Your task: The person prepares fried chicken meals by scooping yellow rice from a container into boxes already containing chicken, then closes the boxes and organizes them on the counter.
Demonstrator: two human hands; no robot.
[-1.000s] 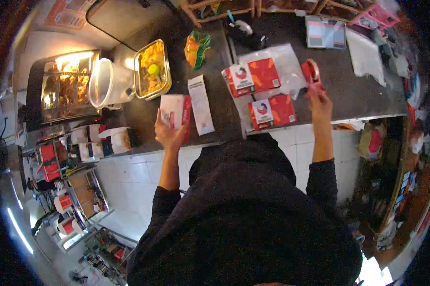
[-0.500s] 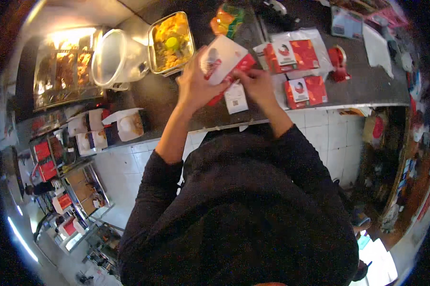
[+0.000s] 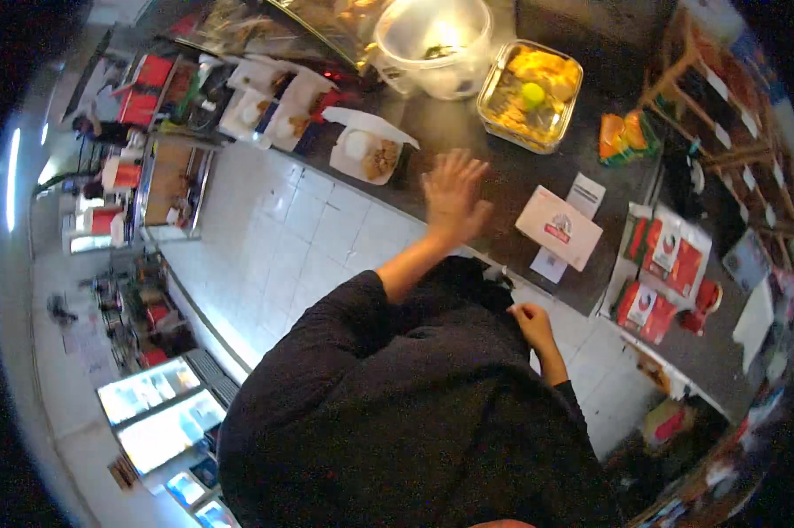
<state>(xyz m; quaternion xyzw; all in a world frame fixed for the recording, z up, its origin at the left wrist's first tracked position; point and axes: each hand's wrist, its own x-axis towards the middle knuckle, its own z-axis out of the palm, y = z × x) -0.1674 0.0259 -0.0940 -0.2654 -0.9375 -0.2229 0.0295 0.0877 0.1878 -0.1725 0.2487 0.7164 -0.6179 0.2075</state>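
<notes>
My left hand (image 3: 454, 198) is over the counter, fingers spread and nothing in it. It is nearest an open white food carton (image 3: 351, 172) with rice and a brown minced-looking topping. My right hand (image 3: 530, 326) hangs below the counter's front edge beside my body, fingers curled together, with nothing visible in it. Between the hands and the back of the counter lies a closed pale carton (image 3: 580, 246) with a red and dark emblem. A white paper slip with a square code (image 3: 549, 266) sticks out from its near side, another slip (image 3: 588, 192) from its far side.
A glass tray (image 3: 522, 143) of yellow food holding a green round thing and a clear plastic tub (image 3: 397, 53) stand behind. More open cartons (image 3: 254, 114) line up leftward. Red packets (image 3: 678, 255) lie at the right, beyond an orange and green packet (image 3: 624, 136).
Both hands have let go of the pale carton, now lying on the counter. My left hand has moved left toward the filled carton; my right has dropped to my side. The view has turned left.
</notes>
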